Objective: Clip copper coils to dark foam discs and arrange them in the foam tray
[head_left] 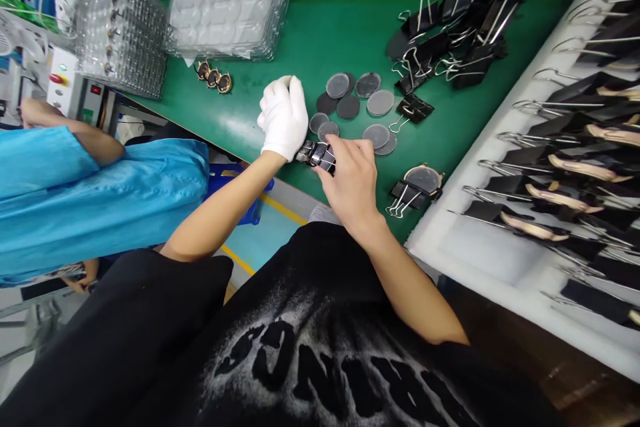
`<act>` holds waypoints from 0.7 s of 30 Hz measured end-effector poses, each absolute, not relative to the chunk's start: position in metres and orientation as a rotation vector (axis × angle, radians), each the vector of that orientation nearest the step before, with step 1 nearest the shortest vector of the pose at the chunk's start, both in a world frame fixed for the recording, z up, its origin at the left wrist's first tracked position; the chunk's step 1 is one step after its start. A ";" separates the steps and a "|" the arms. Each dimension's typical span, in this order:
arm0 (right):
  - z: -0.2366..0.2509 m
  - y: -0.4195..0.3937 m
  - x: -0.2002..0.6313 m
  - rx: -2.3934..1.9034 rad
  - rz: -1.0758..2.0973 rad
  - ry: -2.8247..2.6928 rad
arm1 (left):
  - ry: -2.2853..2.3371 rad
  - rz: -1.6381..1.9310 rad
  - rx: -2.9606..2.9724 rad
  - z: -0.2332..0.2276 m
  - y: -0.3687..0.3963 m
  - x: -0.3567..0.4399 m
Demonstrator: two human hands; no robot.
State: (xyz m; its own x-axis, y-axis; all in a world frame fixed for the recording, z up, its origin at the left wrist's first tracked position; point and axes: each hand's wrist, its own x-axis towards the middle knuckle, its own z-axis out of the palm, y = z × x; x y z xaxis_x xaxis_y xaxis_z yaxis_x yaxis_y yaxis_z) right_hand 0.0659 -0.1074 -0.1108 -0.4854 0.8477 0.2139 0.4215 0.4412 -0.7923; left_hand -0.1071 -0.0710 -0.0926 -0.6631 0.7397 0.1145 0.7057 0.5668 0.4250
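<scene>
White-gloved left hand (283,117) and bare right hand (351,177) together grip a black binder clip (317,154) near the green table's (320,27) front edge.

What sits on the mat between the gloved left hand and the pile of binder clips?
In the head view, loose grey discs lie on the green mat between the left hand and the binder clips.
</scene>
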 end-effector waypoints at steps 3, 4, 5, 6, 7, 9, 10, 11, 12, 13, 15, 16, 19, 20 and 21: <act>-0.115 -0.107 0.064 -1.067 0.908 -2.053 | 2.682 0.695 1.277 -0.090 -0.072 -0.106; -0.117 -0.106 0.064 -1.066 0.910 -2.044 | 2.671 0.704 1.285 -0.090 -0.072 -0.107; -0.118 -0.106 0.063 -1.065 0.914 -2.036 | 2.664 0.709 1.289 -0.091 -0.072 -0.108; -0.119 -0.106 0.063 -1.065 0.920 -2.031 | 2.658 0.710 1.288 -0.091 -0.071 -0.109; -0.119 -0.106 0.062 -1.065 0.928 -2.027 | 2.651 0.714 1.283 -0.092 -0.070 -0.111; -0.117 -0.106 0.062 -1.060 0.948 -2.026 | 2.597 0.788 1.271 -0.093 -0.068 -0.116; -0.114 -0.106 0.063 -1.059 0.964 -2.024 | 2.535 0.869 1.267 -0.092 -0.067 -0.119; -0.110 -0.105 0.065 -1.067 0.987 -2.013 | 2.463 0.959 1.263 -0.089 -0.068 -0.121; -0.105 -0.105 0.067 -1.085 1.025 -1.988 | 2.376 1.048 1.258 -0.084 -0.069 -0.122; -0.098 -0.104 0.070 -1.111 1.090 -1.942 | 2.281 1.118 1.260 -0.078 -0.072 -0.122; -0.084 -0.103 0.078 -1.150 1.341 -1.774 | 2.105 1.158 1.305 -0.059 -0.084 -0.120; -0.076 -0.102 0.084 -1.145 1.510 -1.656 | 2.022 1.129 1.371 -0.048 -0.092 -0.117; -0.057 -0.101 0.100 -1.071 1.938 -1.301 | 1.883 0.906 1.695 -0.016 -0.117 -0.104; -0.052 -0.101 0.105 -1.055 2.016 -1.223 | 1.883 0.835 1.807 -0.009 -0.123 -0.099; -0.048 -0.102 0.110 -1.049 2.070 -1.164 | 1.896 0.774 1.898 -0.003 -0.126 -0.094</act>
State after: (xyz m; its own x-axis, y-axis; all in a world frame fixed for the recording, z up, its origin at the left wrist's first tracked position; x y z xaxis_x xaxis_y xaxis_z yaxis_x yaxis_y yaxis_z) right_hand 0.1097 -0.1024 -0.0476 -0.5524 0.7494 -0.3650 -0.0774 -0.4820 -0.8727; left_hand -0.0943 -0.1261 -0.0027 -0.0433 0.9902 0.1329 0.8002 -0.0453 0.5981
